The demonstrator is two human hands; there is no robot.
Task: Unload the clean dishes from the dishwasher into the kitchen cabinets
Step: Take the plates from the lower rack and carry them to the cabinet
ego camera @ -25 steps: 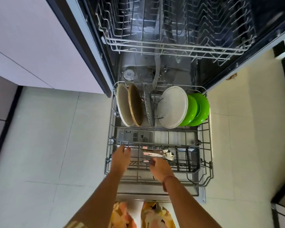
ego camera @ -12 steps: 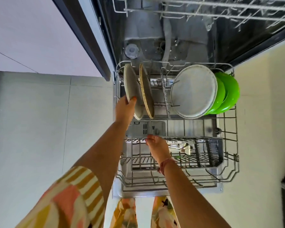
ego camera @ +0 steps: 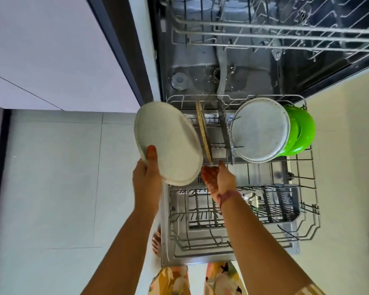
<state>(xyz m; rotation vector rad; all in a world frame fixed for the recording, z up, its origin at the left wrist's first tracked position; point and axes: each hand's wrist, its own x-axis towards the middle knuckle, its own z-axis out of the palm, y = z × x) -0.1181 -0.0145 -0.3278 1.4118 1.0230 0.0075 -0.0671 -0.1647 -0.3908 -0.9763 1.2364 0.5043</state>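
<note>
Left hand [ego camera: 146, 173]: grips the rim of a round, matte white plate [ego camera: 168, 143], thumb on its face, held tilted above the rack's left edge.
Right hand [ego camera: 218, 177]: palm up, fingers relaxed, holding nothing, just below a thin tan plate [ego camera: 203, 130] standing on edge.
Lower rack [ego camera: 303, 209]: grey wire, pulled out; a speckled white plate [ego camera: 260, 129] leans against two glossy green bowls [ego camera: 303, 133].
Cutlery basket [ego camera: 279, 201]: metal utensils inside.
Upper rack [ego camera: 285, 33]: wire, overhead.

Legible text: none. No label, brand, number or sign can be read on any plate, rack or dishwasher surface.
</note>
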